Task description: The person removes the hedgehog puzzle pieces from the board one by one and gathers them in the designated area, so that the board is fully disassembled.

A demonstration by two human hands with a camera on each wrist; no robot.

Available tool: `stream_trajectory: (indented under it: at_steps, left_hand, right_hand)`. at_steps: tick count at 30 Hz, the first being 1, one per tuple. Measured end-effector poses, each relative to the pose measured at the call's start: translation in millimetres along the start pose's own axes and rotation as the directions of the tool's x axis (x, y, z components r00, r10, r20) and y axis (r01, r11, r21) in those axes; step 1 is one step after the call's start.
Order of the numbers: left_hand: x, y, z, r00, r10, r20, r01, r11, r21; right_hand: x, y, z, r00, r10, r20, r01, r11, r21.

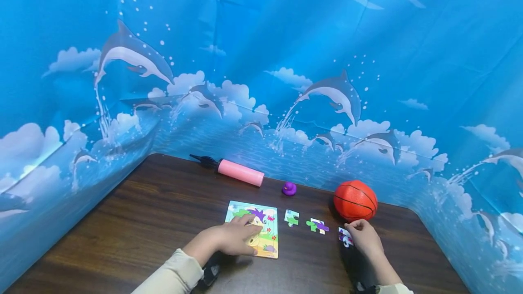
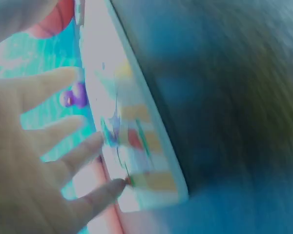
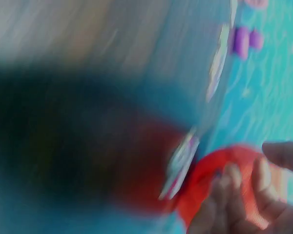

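1. Closest to the camera, a cream left sleeve (image 1: 171,276) ran off the lower edge; a black object (image 1: 210,272) showed only partly beneath that wrist.
2. The left hand (image 1: 234,237) lay over the lower left of a picture puzzle (image 1: 267,239) on the counter (image 1: 171,203), hiding part of its yellow figure. Its grip was spread, fingers apart.
3. The right hand (image 1: 366,239) was at the right edge of a purple-and-white piece (image 1: 345,238), covering some of it. Whether its grip pinched the piece or only reached beside it, I could not tell; the right wrist view was badly blurred.
4. Between puzzle and right hand lay a green-and-blue piece (image 1: 291,218) and a green-and-purple shape (image 1: 317,226); whether the latter was one piece or two joined was unclear.
5. Behind stood a purple duck (image 1: 289,188), a red ball (image 1: 355,200) just beyond the right hand, and a pink cylinder (image 1: 241,173) with a black tapering end.
6. A dolphin-printed backdrop (image 1: 245,49) ran out of frame.
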State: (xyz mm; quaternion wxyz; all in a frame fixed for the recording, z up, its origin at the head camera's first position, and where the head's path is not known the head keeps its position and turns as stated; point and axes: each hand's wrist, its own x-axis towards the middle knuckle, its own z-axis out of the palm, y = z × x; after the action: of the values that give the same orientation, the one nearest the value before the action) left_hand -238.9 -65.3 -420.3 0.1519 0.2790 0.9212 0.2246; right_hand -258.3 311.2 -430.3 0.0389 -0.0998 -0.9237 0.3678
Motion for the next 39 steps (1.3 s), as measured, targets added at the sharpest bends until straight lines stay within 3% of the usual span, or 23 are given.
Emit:
stream_trajectory:
  at_steps: [2, 4, 6, 8, 10, 13, 16, 21, 24, 31, 39]
  left_hand:
    - [-1.9, -7.6, -3.6, 0.997, -0.013, -0.08, 0.008, 0.998, -0.062]
    - [-3.7, -16.7, -7.7, 0.983, -0.037, -0.18, 0.02, 0.995, -0.094]
    - [-5.5, -26.3, -10.8, 0.963, -0.085, -0.255, 0.063, 0.994, -0.093]
    - [-6.4, -36.0, -12.2, 0.947, -0.137, -0.29, 0.125, 0.99, -0.06]
    - [-6.5, -45.1, -12.0, 0.943, -0.182, -0.279, 0.182, 0.983, -0.026]
    - [-5.2, -54.9, -12.1, 0.95, -0.222, -0.218, 0.23, 0.973, 0.009]
    - [-3.8, -58.7, -15.7, 0.959, -0.24, -0.151, 0.244, 0.97, 0.012]
    - [-4.3, -60.1, -22.7, 0.96, -0.269, -0.073, 0.27, 0.963, 0.012]
    - [-5.6, -61.7, -24.4, 0.954, -0.294, -0.053, 0.296, 0.955, 0.029]
    - [-2.8, -61.2, -24.6, 0.943, -0.329, -0.058, 0.332, 0.942, 0.057]
    - [-1.9, -59.0, -23.2, 0.933, -0.356, -0.048, 0.359, 0.932, 0.055]
  right_hand:
    - [-1.7, -16.4, 14.2, 0.998, -0.069, 0.005, 0.069, 0.997, -0.022]
    - [-2.4, -36.0, 32.9, 0.987, -0.16, 0.023, 0.16, 0.987, -0.006]
    - [-3.0, -56.9, 54.7, 0.965, -0.257, 0.054, 0.257, 0.966, 0.012]
    - [-5.7, -78.1, 78.5, 0.934, -0.345, 0.093, 0.346, 0.938, 0.009]
    - [-11.1, -98.5, 102.2, 0.896, -0.417, 0.149, 0.424, 0.906, -0.011]
    - [-19.7, -126.4, 133.0, 0.84, -0.493, 0.225, 0.523, 0.847, -0.094]
    - [-25.6, -148.9, 152.8, 0.805, -0.51, 0.303, 0.566, 0.812, -0.139]
    - [-28.8, -172.7, 167.8, 0.796, -0.426, 0.43, 0.518, 0.847, -0.12]
    - [-29.7, -180.4, 171.0, 0.797, -0.388, 0.463, 0.491, 0.863, -0.122]
    - [-31.4, -186.2, 169.1, 0.797, -0.374, 0.474, 0.474, 0.874, -0.108]
    - [-31.2, -184.2, 174.3, 0.827, -0.316, 0.465, 0.392, 0.917, -0.074]
